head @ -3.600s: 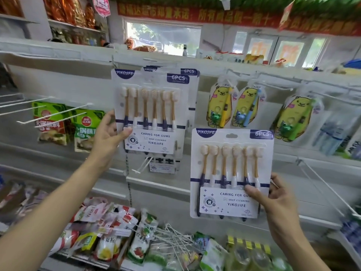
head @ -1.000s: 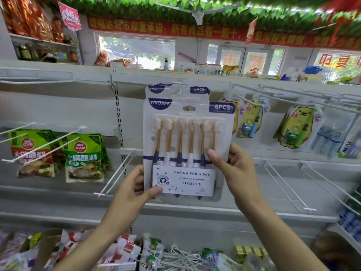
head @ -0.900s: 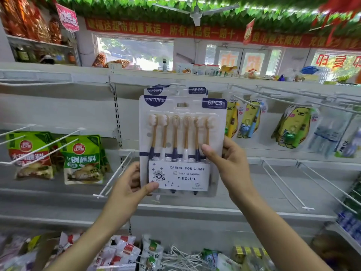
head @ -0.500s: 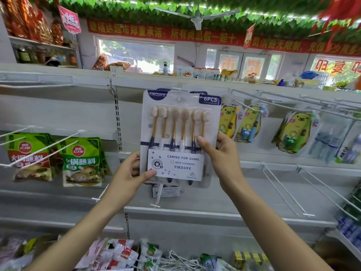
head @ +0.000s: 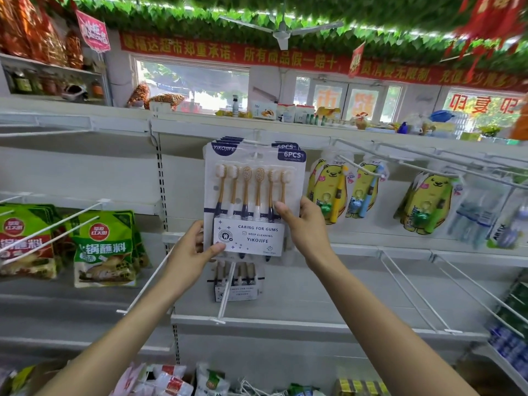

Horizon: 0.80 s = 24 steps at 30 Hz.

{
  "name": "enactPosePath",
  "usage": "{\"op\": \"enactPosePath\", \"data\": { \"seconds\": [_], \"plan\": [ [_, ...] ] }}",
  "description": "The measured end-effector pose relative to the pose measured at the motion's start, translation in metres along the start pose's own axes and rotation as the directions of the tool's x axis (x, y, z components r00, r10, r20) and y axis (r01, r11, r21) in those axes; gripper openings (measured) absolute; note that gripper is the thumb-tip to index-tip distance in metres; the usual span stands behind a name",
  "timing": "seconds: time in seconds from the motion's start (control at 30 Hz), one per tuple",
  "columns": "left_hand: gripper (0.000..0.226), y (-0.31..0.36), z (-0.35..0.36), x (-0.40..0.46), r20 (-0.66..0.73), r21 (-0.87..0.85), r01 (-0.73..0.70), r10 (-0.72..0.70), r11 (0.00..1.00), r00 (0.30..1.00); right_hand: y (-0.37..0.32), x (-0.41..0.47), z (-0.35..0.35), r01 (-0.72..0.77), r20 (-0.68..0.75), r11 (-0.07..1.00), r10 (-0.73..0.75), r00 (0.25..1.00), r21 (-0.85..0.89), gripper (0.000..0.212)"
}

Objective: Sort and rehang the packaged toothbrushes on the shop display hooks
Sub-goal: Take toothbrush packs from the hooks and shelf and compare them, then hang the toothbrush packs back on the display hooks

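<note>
Pack: toothbrush pack [head: 251, 195], clear blister on white card, six brushes with amber handles and navy-and-white bases, "6PCS" tab top right, "CARING FOR GUMS" label below.
Where: up at the display hook [head: 251, 142], front of a stack of matching packs [head: 228, 139].
Left hand [head: 190, 252]: thumb pinching the lower left corner.
Right hand [head: 305, 227]: thumb across the front, fingers curled behind the right edge.
Neighbours: yellow bear toothbrush packs [head: 328, 190] hanging just beside.

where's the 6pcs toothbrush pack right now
The 6pcs toothbrush pack is centre of the head view, gripped by the left hand and right hand, left of the yellow bear toothbrush packs.
</note>
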<state>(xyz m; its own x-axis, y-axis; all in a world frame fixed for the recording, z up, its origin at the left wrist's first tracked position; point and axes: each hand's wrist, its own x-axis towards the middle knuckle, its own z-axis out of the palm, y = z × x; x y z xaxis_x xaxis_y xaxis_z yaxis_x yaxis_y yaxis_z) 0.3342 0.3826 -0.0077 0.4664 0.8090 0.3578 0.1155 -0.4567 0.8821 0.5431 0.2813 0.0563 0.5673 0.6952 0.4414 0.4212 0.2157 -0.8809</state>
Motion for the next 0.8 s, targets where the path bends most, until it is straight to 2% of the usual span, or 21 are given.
{"op": "enactPosePath", "data": {
  "seconds": [0.13,0.23,0.3,0.33,0.4,0.53,0.63,0.73,0.8],
  "plan": [
    [0.050,-0.003,-0.001,0.007,0.005,0.020,0.004,-0.004,1.000,1.000,0.000,0.009,0.005,-0.035,-0.013,0.998,0.034,0.999,-0.056,0.022],
    [0.082,-0.015,-0.001,0.011,-0.011,0.038,0.026,-0.025,0.999,1.000,0.004,0.012,0.006,-0.032,-0.015,0.996,0.031,0.999,-0.079,0.025],
    [0.086,-0.022,0.001,0.012,-0.013,0.022,0.042,-0.041,0.999,0.999,0.005,0.013,0.006,-0.032,-0.014,0.994,0.031,0.999,-0.107,0.026],
    [0.082,-0.024,0.002,0.013,-0.006,0.026,0.046,-0.046,0.999,0.999,0.006,0.014,0.005,-0.036,-0.014,0.992,0.034,0.999,-0.119,0.027],
    [0.060,-0.022,0.004,0.009,0.030,0.070,0.040,-0.042,0.997,0.999,0.006,0.013,0.003,-0.046,-0.017,0.988,0.044,0.999,-0.147,0.031],
    [0.028,-0.033,0.000,-0.002,0.076,0.259,0.041,-0.063,0.965,0.995,0.014,0.000,-0.007,-0.079,-0.037,0.989,0.075,0.996,-0.122,0.037],
    [0.023,-0.043,-0.006,-0.017,0.128,0.468,-0.015,-0.051,0.883,0.991,0.025,-0.021,-0.021,-0.089,-0.094,0.967,0.068,0.993,-0.239,0.032],
    [0.023,-0.042,-0.005,-0.030,0.203,0.516,-0.120,0.015,0.848,0.979,0.037,-0.046,-0.037,-0.058,-0.137,0.942,0.013,0.990,-0.329,0.027],
    [0.026,-0.037,0.002,-0.037,0.244,0.536,-0.218,0.098,0.816,0.965,0.045,-0.064,-0.050,-0.018,-0.109,0.917,-0.028,0.994,-0.397,0.024]
  ]
}}
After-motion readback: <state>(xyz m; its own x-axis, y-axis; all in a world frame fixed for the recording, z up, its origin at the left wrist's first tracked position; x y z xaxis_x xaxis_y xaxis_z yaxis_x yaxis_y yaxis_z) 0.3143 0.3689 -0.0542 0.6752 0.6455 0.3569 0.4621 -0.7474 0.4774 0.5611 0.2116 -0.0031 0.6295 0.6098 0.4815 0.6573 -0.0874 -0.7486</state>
